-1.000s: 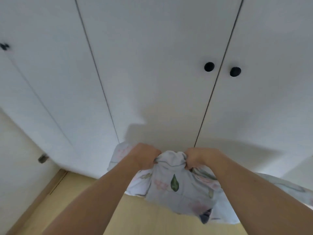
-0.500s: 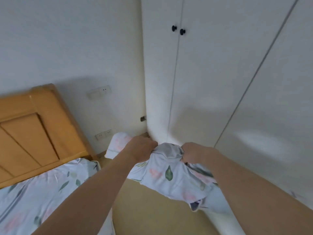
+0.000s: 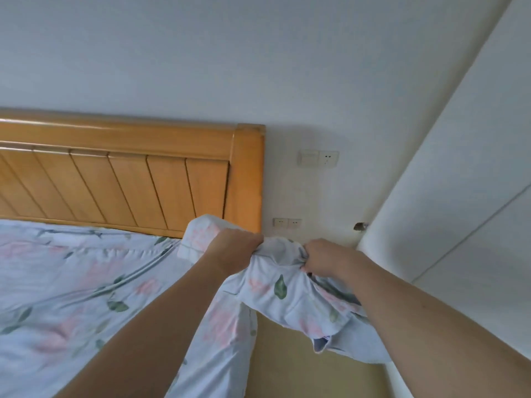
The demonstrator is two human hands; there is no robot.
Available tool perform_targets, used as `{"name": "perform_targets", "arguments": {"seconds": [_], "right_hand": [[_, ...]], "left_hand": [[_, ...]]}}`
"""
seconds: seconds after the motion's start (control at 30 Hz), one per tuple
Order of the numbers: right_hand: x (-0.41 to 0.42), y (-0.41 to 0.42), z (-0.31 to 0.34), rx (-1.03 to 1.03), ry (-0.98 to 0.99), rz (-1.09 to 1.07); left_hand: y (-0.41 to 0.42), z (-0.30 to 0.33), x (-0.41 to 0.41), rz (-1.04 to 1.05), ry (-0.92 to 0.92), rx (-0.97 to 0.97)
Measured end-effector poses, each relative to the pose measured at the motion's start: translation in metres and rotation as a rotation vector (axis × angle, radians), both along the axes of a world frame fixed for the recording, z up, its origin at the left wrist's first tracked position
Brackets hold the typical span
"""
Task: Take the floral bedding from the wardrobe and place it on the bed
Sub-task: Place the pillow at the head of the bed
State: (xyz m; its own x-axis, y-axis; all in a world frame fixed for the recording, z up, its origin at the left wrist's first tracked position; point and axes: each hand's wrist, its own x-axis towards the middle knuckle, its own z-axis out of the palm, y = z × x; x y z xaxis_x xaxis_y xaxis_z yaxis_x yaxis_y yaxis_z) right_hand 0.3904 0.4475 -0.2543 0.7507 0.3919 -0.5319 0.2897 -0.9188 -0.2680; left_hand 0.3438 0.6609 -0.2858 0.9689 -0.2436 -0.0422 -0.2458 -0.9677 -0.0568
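Note:
The floral bedding [image 3: 283, 297] is pale blue-white cloth with pink flowers and green leaves, bunched and hanging in the air. My left hand [image 3: 234, 249] grips its upper left part and my right hand [image 3: 323, 255] grips its upper right part, both closed tight on the fabric. The bundle hangs over the gap between the bed [image 3: 66, 288] and the wardrobe [image 3: 471, 214]. The bed lies at the left, covered with a matching floral sheet. The wardrobe's white doors at the right are closed.
A wooden headboard [image 3: 143, 179] stands against the white wall. Wall sockets [image 3: 287, 224] and a switch plate [image 3: 317, 158] sit beside the headboard's post. A narrow strip of wooden floor [image 3: 290, 363] runs between bed and wardrobe.
The view has swung left from the closed wardrobe doors toward the bed. Both hands keep their hold on the bedding, which now hangs beside the bed's edge.

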Motion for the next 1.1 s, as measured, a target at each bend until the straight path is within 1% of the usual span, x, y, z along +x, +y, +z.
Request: {"name": "perform_targets", "arguments": {"seconds": [0.2, 0.33, 0.47, 0.57, 0.7, 0.83, 0.97, 1.03, 1.1], "right_hand": [[0.037, 0.104, -0.020, -0.028, -0.033, 0.268], [0.062, 0.161, -0.042, 0.015, -0.010, 0.400], [0.083, 0.223, -0.056, 0.086, 0.024, 0.549], [0.093, 0.273, -0.074, 0.132, 0.061, 0.603], [0.100, 0.333, -0.094, 0.144, 0.060, 0.671], [0.106, 0.389, -0.087, 0.168, -0.083, 0.713], [0.086, 0.436, -0.083, 0.239, -0.250, 0.771], [0.071, 0.458, -0.101, 0.289, -0.333, 0.779], [0.054, 0.477, -0.148, 0.355, -0.413, 0.798]], "left_hand": [[0.091, -0.031, -0.017, 0.240, -0.069, -0.008], [0.133, -0.039, -0.022, 0.417, -0.106, 0.084], [0.175, -0.047, -0.020, 0.618, -0.070, 0.154], [0.213, -0.060, -0.016, 0.742, -0.062, 0.174], [0.267, -0.085, -0.011, 0.808, -0.039, 0.201], [0.322, -0.097, -0.004, 0.842, -0.137, 0.203], [0.380, -0.106, -0.008, 0.854, -0.310, 0.161], [0.406, -0.135, -0.019, 0.876, -0.381, 0.135], [0.428, -0.189, -0.032, 0.950, -0.390, 0.065]]}}
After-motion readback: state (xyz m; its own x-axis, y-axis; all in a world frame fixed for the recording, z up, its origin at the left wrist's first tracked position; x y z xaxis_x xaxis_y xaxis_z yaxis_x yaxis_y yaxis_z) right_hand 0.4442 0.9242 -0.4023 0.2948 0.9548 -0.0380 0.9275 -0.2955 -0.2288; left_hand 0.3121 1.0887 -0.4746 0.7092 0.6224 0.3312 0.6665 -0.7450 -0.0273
